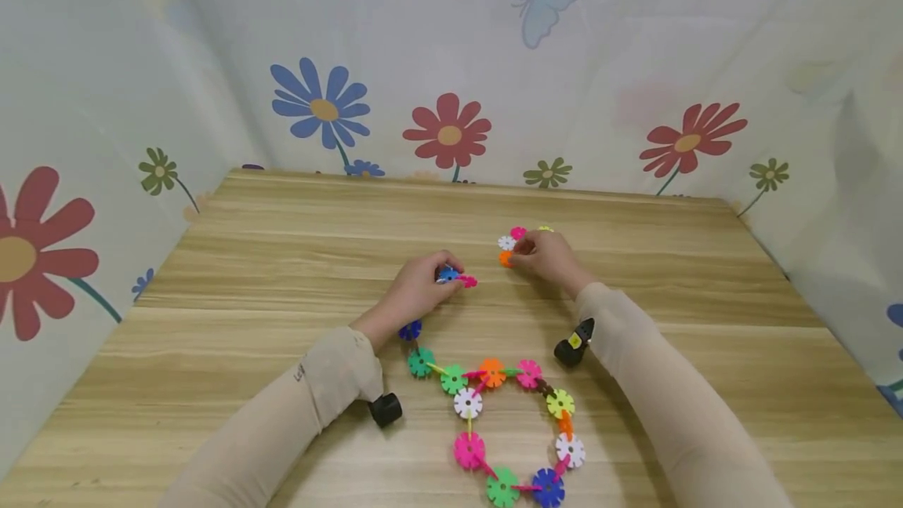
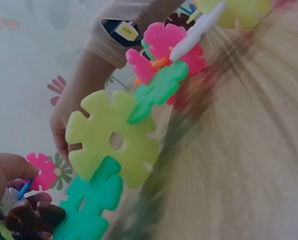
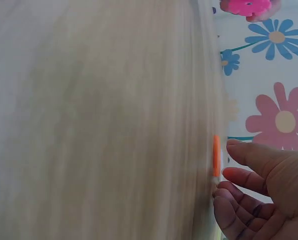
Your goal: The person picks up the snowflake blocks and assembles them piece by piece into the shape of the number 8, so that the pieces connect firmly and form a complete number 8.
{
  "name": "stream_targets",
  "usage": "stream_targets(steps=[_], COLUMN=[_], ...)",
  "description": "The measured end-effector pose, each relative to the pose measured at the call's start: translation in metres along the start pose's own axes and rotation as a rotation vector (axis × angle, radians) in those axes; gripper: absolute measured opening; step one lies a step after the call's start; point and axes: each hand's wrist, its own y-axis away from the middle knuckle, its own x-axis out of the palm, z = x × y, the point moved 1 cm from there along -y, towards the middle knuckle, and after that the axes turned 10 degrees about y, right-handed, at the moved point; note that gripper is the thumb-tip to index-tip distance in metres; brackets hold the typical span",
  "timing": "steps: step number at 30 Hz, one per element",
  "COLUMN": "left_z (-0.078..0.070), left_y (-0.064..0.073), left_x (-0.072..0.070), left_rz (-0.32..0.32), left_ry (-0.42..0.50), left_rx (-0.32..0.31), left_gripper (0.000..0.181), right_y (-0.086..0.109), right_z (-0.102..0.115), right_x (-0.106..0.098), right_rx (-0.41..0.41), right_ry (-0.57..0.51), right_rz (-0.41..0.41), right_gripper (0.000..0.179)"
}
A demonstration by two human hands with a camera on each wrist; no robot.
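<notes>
My left hand [image 1: 416, 287] pinches a blue notched snowflake disc [image 1: 448, 274] with a pink disc [image 1: 468, 281] joined to it. From under that hand a chain of linked snowflake discs runs toward me, through a dark blue disc [image 1: 410, 330] and a teal disc [image 1: 421, 362], into a closed ring near the front. My right hand [image 1: 552, 259] is at a few loose discs farther back. In the right wrist view its thumb and forefinger stand apart, tips right beside an orange disc [image 3: 216, 156] seen edge-on.
Beside the orange disc lie a loose white disc [image 1: 506, 243] and a pink disc [image 1: 518, 233], with a yellow one [image 1: 546, 229] partly behind the right hand. The wood-grain table [image 1: 212, 320] ends at a flower-printed curtain [image 1: 395, 14].
</notes>
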Motion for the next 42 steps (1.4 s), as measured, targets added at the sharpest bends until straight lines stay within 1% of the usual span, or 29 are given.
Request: stream_targets(steps=[7, 12, 15, 20, 23, 26, 31, 39, 42], left_z=[-0.003, 0.000, 0.001, 0.004, 0.005, 0.003, 0.000, 0.003, 0.002], left_y=[0.001, 0.000, 0.000, 0.000, 0.000, 0.000, 0.001, 0.000, 0.000], left_x=[0.000, 0.001, 0.002, 0.004, 0.005, 0.004, 0.004, 0.005, 0.004], left_rz=[-0.006, 0.033, 0.044, 0.051, 0.054, 0.047, 0.031, 0.013, 0.009], left_ry=[-0.007, 0.070, 0.119, 0.183, 0.191, 0.188, 0.176, 0.195, 0.194], left_rx=[-0.011, -0.019, -0.034, -0.059, -0.061, -0.063, -0.066, -0.079, -0.073], left_gripper=[0.019, 0.022, 0.024, 0.026, 0.025, 0.024, 0.024, 0.023, 0.023], right_y=[-0.007, -0.008, -0.007, -0.004, 0.000, 0.005, 0.017, 0.035, 0.039], right_z=[0.007, 0.006, 0.004, 0.002, 0.001, 0.002, 0.009, 0.027, 0.032], right_x=[0.006, 0.007, 0.007, 0.006, 0.004, 0.001, -0.003, -0.003, -0.002], right_rx=[-0.021, 0.006, 0.032, 0.067, 0.080, 0.072, 0.023, -0.115, -0.134], right_ry=[0.039, 0.031, -0.040, -0.217, -0.297, -0.355, -0.434, -0.537, -0.578], right_rz=[-0.001, 0.010, 0.030, 0.074, 0.079, 0.079, 0.121, 0.213, 0.234], right_gripper=[0.026, 0.032, 0.031, 0.023, 0.020, 0.017, 0.015, 0.016, 0.017])
